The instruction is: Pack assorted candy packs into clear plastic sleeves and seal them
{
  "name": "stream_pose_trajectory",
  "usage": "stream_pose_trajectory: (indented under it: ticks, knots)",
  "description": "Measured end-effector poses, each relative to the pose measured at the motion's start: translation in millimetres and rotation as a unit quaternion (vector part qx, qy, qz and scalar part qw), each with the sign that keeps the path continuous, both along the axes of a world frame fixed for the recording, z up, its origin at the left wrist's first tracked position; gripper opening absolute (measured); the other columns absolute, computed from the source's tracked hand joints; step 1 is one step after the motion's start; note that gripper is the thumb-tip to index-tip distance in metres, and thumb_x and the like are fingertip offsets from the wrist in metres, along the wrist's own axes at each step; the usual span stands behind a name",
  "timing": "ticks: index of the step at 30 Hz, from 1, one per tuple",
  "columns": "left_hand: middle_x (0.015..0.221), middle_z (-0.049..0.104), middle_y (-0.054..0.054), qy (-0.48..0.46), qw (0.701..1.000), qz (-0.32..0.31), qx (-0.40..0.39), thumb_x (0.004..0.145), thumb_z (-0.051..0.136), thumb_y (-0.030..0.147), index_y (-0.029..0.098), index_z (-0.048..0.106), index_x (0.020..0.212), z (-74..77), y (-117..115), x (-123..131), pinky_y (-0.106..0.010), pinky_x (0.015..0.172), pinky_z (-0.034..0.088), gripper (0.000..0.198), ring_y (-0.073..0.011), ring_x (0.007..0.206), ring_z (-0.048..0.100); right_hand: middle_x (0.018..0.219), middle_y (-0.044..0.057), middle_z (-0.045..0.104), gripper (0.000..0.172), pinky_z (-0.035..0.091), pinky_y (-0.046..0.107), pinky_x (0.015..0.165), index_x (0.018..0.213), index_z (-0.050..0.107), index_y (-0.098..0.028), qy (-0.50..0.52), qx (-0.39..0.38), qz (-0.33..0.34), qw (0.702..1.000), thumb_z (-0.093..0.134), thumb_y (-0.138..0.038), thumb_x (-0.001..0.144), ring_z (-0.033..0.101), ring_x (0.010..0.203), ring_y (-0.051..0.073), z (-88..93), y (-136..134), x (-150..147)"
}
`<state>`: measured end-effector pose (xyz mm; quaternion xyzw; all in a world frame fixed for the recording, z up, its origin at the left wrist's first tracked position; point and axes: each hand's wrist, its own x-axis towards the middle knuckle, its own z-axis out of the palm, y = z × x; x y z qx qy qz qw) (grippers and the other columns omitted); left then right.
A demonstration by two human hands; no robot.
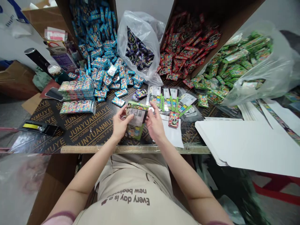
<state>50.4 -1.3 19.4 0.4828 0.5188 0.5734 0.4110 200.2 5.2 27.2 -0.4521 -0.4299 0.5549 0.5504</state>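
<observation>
My left hand [120, 123] pinches the left side of a printed plastic bag [136, 122], its thumb lying across the front. The bag is see-through in parts, with green and black print, and is held above the table near its front edge. At the bag's right edge my right hand [155, 125] has its fingers closed on it, the fingertips partly hidden behind. Just beyond lie a few small purple boxes [141, 93] and several flat printed bags [167, 99]. A small red box [173, 119] rests on white paper [177, 137] right of my right hand.
Blue boxes [107, 68] spill from a carton at the back left. Purple boxes fill a clear bag [138, 22]; red boxes [182, 53] and green boxes [217, 78] heap farther right. Stacked wrapped packs [76, 90], a tape dispenser [42, 127] and white sheets [246, 147] flank the work area.
</observation>
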Motion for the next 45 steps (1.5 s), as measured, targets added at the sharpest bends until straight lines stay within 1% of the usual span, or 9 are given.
stream_pose_trajectory:
  ticks: [5,9,14,18,22,26,29,37,45]
  knots:
    - [0.087,0.073,-0.003,-0.237,0.968,0.009,-0.084,0.059,0.082,0.044,0.017,0.071,0.09,-7.2,-11.6,34.2,-0.027,0.08,0.05,0.042,-0.0149,0.08,0.065,0.086,0.001,0.067,0.043,0.053,0.033,0.074,0.105,0.054,-0.025,0.043,-0.028,-0.103,0.993,0.064,-0.053,0.074,0.066,0.089,0.021,14.7,16.7,-14.5]
    - [0.071,0.071,-0.002,-0.329,0.93,0.017,-0.16,0.058,0.08,0.051,0.014,0.068,0.072,0.5,-10.4,34.5,-0.024,0.065,0.048,0.041,-0.0128,0.064,0.062,0.07,-0.005,0.066,0.039,0.05,0.029,0.07,0.093,0.052,-0.025,0.056,-0.033,-0.07,0.995,0.073,-0.028,0.061,0.065,0.071,0.016,20.3,16.8,-10.0]
    - [0.069,0.07,0.0,-0.37,0.896,-0.033,-0.243,0.056,0.075,0.031,0.014,0.069,0.072,15.8,4.9,22.3,-0.023,0.061,0.046,0.024,-0.0121,0.061,0.062,0.072,-0.007,0.07,0.046,0.052,0.032,0.074,0.098,0.044,-0.027,0.081,-0.034,-0.036,0.995,0.071,-0.027,0.062,0.069,0.073,0.017,23.9,8.8,-5.6]
    - [0.071,0.071,-0.003,-0.343,0.898,-0.073,-0.266,0.057,0.068,0.028,0.013,0.071,0.08,23.0,10.5,14.5,-0.024,0.056,0.046,0.028,-0.0126,0.058,0.061,0.09,-0.002,0.075,0.048,0.053,0.032,0.068,0.114,0.042,-0.029,0.162,-0.102,0.011,0.981,0.064,-0.034,0.072,0.07,0.076,0.019,25.3,7.0,7.8]
    - [0.069,0.07,0.0,-0.323,0.926,-0.032,-0.196,0.051,0.068,0.019,0.015,0.071,0.08,27.6,10.8,18.5,-0.022,0.059,0.047,0.029,-0.0123,0.061,0.062,0.091,0.001,0.076,0.037,0.051,0.028,0.058,0.1,0.056,-0.023,0.174,-0.166,0.065,0.969,0.064,-0.02,0.064,0.068,0.069,0.017,23.9,10.2,16.9]
    - [0.063,0.066,0.001,-0.309,0.948,0.06,-0.052,0.057,0.069,0.022,0.016,0.069,0.062,28.1,4.8,34.6,-0.021,0.063,0.046,0.008,-0.0102,0.062,0.06,0.081,0.0,0.075,0.012,0.053,0.029,0.074,0.073,0.064,-0.02,0.171,-0.047,-0.026,0.984,0.067,-0.016,0.062,0.068,0.074,0.016,16.4,3.9,6.6]
    - [0.061,0.065,0.002,-0.276,0.958,0.08,-0.016,0.058,0.078,0.024,0.016,0.068,0.059,26.1,1.1,42.4,-0.021,0.064,0.045,0.012,-0.0084,0.061,0.057,0.087,0.001,0.075,0.007,0.051,0.032,0.085,0.075,0.069,-0.021,0.151,0.062,-0.13,0.978,0.069,-0.027,0.072,0.068,0.085,0.017,8.2,-5.3,-3.8]
    - [0.069,0.069,0.0,-0.215,0.975,0.032,-0.036,0.053,0.084,0.024,0.016,0.073,0.072,23.9,5.1,29.5,-0.023,0.066,0.048,0.024,-0.01,0.064,0.06,0.085,0.002,0.072,0.019,0.052,0.03,0.076,0.087,0.07,-0.021,-0.013,0.077,-0.112,0.991,0.076,-0.033,0.073,0.066,0.08,0.016,8.1,-5.6,4.8]
    - [0.07,0.07,-0.002,0.085,0.992,-0.075,0.051,0.073,0.075,0.028,0.017,0.072,0.068,39.8,2.6,0.4,-0.024,0.064,0.048,0.012,-0.0128,0.067,0.062,0.074,0.001,0.068,0.018,0.051,0.028,0.065,0.076,0.068,-0.019,-0.117,0.093,-0.022,0.989,0.072,-0.037,0.076,0.061,0.067,0.014,22.6,-4.9,21.4]
